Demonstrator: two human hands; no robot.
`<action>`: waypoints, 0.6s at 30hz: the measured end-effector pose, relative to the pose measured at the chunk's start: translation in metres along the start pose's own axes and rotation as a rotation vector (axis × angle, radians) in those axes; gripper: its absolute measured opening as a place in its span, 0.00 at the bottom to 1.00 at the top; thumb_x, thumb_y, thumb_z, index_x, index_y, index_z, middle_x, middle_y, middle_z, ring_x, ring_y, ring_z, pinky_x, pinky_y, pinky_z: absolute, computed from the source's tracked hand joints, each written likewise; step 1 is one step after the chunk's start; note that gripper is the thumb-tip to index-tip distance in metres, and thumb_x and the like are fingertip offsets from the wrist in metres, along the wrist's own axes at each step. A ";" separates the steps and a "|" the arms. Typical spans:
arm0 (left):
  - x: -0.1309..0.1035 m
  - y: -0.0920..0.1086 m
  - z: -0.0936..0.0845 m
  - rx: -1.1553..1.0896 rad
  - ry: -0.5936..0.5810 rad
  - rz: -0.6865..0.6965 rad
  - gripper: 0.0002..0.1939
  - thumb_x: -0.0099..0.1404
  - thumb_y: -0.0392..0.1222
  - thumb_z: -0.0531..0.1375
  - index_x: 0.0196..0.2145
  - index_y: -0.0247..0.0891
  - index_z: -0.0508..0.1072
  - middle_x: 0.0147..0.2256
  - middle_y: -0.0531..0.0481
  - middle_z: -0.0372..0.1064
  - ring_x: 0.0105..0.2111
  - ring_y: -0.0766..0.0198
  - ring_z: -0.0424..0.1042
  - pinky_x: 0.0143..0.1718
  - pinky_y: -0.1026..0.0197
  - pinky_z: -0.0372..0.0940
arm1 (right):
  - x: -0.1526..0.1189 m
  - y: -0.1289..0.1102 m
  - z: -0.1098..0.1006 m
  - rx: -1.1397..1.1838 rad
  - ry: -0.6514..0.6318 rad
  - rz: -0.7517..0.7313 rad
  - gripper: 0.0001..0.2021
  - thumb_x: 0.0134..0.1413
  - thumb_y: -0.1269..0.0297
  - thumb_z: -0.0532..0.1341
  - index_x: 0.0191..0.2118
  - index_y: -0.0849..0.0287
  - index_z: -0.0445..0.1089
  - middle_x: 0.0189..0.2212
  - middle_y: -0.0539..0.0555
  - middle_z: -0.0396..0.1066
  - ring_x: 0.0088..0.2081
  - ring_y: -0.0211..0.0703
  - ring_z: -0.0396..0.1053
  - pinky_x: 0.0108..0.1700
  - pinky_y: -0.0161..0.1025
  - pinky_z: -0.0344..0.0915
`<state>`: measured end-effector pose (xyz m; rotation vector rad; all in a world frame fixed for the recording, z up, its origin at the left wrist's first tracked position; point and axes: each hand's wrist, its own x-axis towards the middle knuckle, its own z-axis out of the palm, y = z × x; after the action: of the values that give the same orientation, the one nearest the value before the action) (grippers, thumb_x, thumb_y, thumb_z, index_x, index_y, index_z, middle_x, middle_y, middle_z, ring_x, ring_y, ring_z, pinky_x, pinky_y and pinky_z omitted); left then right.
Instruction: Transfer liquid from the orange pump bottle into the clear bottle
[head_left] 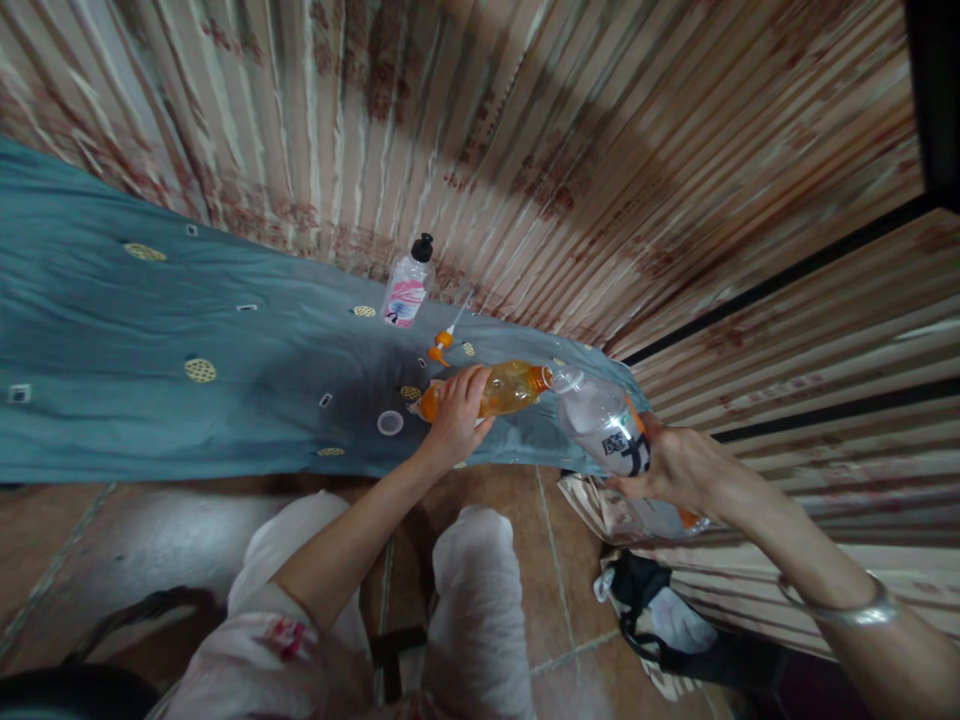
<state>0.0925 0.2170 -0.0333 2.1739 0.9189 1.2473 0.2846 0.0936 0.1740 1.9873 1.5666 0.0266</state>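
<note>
While the left hand (456,405) wraps its fingers around an amber bottle (510,388) just right of the middle of the frame, the right hand (675,465) grips a larger clear bottle (600,420) a little farther to the right. Both bottles lie nearly on their sides, neck to neck; their mouths meet or almost meet, and whether they actually touch is hard to tell. The clear bottle slants down toward the lower right and has a label with orange, white and black markings. The fingers of both hands are closed around what they hold.

Beneath the left hand runs a long worktop (150,330) covered in blue-green cloth with small yellow ovals, stretching from the left edge to right of centre. Near the left hand, toward the lower edge of the cloth, is a small round pale cap (390,423). Just above the hand lies an orange pump top (441,346) with a thin, clear tube pointing to the upper right. Above and left of it, near the curtain, is a transparent bottle (407,290) with a black top and a pink and blue label.

A pleated, flowered curtain (465,130) fills the upper part and right side. Along the bottom are brown floor tiles (555,570), the person's pale trousers (480,610), and, lower right, a dark bag (645,590). A silver bracelet (862,606) circles the right wrist.
</note>
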 end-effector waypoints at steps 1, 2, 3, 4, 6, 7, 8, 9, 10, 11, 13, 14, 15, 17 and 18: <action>0.000 0.000 0.000 0.001 -0.001 0.002 0.35 0.58 0.37 0.60 0.61 0.32 0.53 0.58 0.34 0.58 0.57 0.46 0.60 0.58 0.45 0.55 | 0.000 0.000 0.000 0.006 -0.003 -0.003 0.32 0.46 0.40 0.58 0.45 0.65 0.62 0.24 0.60 0.74 0.34 0.60 0.76 0.27 0.38 0.57; 0.000 0.000 0.000 0.002 -0.001 0.004 0.35 0.58 0.37 0.61 0.60 0.32 0.53 0.58 0.34 0.58 0.57 0.46 0.60 0.58 0.45 0.55 | 0.000 0.000 0.000 0.013 -0.004 -0.004 0.31 0.46 0.41 0.58 0.45 0.65 0.62 0.25 0.60 0.74 0.34 0.59 0.76 0.27 0.38 0.57; 0.000 0.000 0.000 0.001 0.000 0.005 0.34 0.58 0.37 0.60 0.60 0.32 0.53 0.58 0.34 0.58 0.57 0.47 0.60 0.58 0.45 0.55 | 0.000 0.000 0.000 0.021 -0.002 -0.005 0.30 0.46 0.41 0.58 0.45 0.64 0.62 0.25 0.59 0.74 0.34 0.59 0.76 0.27 0.38 0.57; 0.000 0.000 0.000 -0.002 0.001 0.006 0.34 0.58 0.37 0.60 0.60 0.32 0.53 0.58 0.34 0.58 0.57 0.47 0.59 0.58 0.46 0.55 | 0.000 0.001 0.001 0.030 0.002 -0.008 0.30 0.46 0.41 0.58 0.45 0.64 0.62 0.26 0.59 0.75 0.34 0.58 0.76 0.27 0.38 0.57; 0.001 0.000 0.000 -0.003 0.005 0.008 0.34 0.58 0.37 0.60 0.60 0.32 0.53 0.58 0.34 0.58 0.58 0.47 0.59 0.58 0.46 0.55 | 0.000 0.002 0.003 0.042 0.015 -0.015 0.29 0.46 0.42 0.59 0.45 0.64 0.62 0.26 0.60 0.75 0.34 0.58 0.76 0.27 0.38 0.57; 0.001 0.000 0.000 -0.002 0.005 0.009 0.34 0.58 0.37 0.60 0.61 0.32 0.53 0.58 0.35 0.58 0.58 0.47 0.59 0.58 0.46 0.55 | 0.000 0.002 0.004 0.041 0.024 -0.018 0.29 0.46 0.42 0.59 0.45 0.64 0.62 0.27 0.60 0.75 0.34 0.59 0.76 0.27 0.38 0.57; 0.000 -0.001 0.000 -0.001 0.005 0.008 0.34 0.58 0.37 0.60 0.61 0.33 0.53 0.58 0.35 0.58 0.58 0.47 0.59 0.58 0.46 0.55 | 0.000 0.002 0.004 0.037 0.031 -0.021 0.29 0.45 0.43 0.59 0.44 0.64 0.63 0.26 0.61 0.75 0.34 0.59 0.76 0.27 0.38 0.57; 0.000 -0.001 0.000 0.001 0.004 0.008 0.34 0.59 0.37 0.60 0.61 0.33 0.53 0.58 0.35 0.58 0.58 0.47 0.59 0.58 0.45 0.55 | 0.001 0.003 0.005 0.031 0.038 -0.022 0.29 0.45 0.42 0.59 0.44 0.64 0.63 0.26 0.61 0.75 0.34 0.59 0.76 0.27 0.38 0.57; 0.000 -0.001 0.000 0.003 0.004 0.008 0.34 0.59 0.37 0.60 0.61 0.34 0.53 0.58 0.35 0.58 0.58 0.47 0.59 0.58 0.45 0.55 | 0.001 0.003 0.005 0.026 0.043 -0.022 0.29 0.45 0.42 0.59 0.44 0.64 0.63 0.26 0.61 0.75 0.34 0.60 0.76 0.26 0.38 0.57; 0.000 -0.001 0.000 0.005 0.004 0.009 0.34 0.59 0.37 0.60 0.61 0.34 0.53 0.58 0.35 0.57 0.58 0.47 0.59 0.58 0.45 0.55 | 0.001 0.003 0.005 0.021 0.048 -0.021 0.29 0.45 0.42 0.59 0.44 0.65 0.63 0.25 0.60 0.75 0.34 0.60 0.76 0.26 0.38 0.57; 0.000 -0.001 0.000 0.007 0.005 0.013 0.34 0.59 0.38 0.60 0.61 0.34 0.52 0.58 0.35 0.57 0.57 0.47 0.59 0.58 0.45 0.55 | 0.000 0.003 0.005 0.016 0.052 -0.016 0.30 0.45 0.41 0.59 0.44 0.64 0.63 0.24 0.60 0.75 0.34 0.60 0.76 0.26 0.38 0.57; 0.000 -0.001 0.000 0.010 0.008 0.014 0.34 0.59 0.38 0.60 0.61 0.33 0.53 0.58 0.35 0.58 0.57 0.46 0.59 0.58 0.45 0.55 | 0.000 0.002 0.005 0.013 0.051 -0.013 0.30 0.45 0.41 0.59 0.44 0.64 0.63 0.25 0.60 0.75 0.34 0.60 0.76 0.26 0.38 0.57; 0.000 -0.001 0.000 0.013 0.010 0.015 0.34 0.59 0.38 0.60 0.61 0.33 0.53 0.58 0.35 0.58 0.57 0.47 0.60 0.58 0.45 0.55 | 0.000 0.002 0.005 0.013 0.049 -0.012 0.30 0.45 0.41 0.59 0.44 0.64 0.64 0.25 0.60 0.75 0.35 0.60 0.76 0.27 0.38 0.57; 0.000 -0.001 0.001 0.016 0.014 0.014 0.34 0.59 0.38 0.60 0.60 0.33 0.53 0.58 0.34 0.58 0.57 0.47 0.60 0.58 0.45 0.55 | 0.000 0.002 0.005 0.019 0.047 -0.009 0.30 0.45 0.41 0.59 0.44 0.64 0.63 0.26 0.60 0.75 0.35 0.61 0.76 0.27 0.38 0.58; 0.000 -0.001 0.001 0.016 0.015 0.013 0.34 0.59 0.38 0.60 0.60 0.33 0.53 0.58 0.35 0.58 0.57 0.47 0.60 0.58 0.45 0.55 | 0.000 0.002 0.005 0.025 0.046 -0.008 0.30 0.45 0.42 0.59 0.44 0.64 0.63 0.26 0.60 0.75 0.35 0.61 0.76 0.27 0.38 0.58</action>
<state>0.0928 0.2171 -0.0343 2.1893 0.9251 1.2688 0.2886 0.0915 0.1708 2.0123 1.6116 0.0505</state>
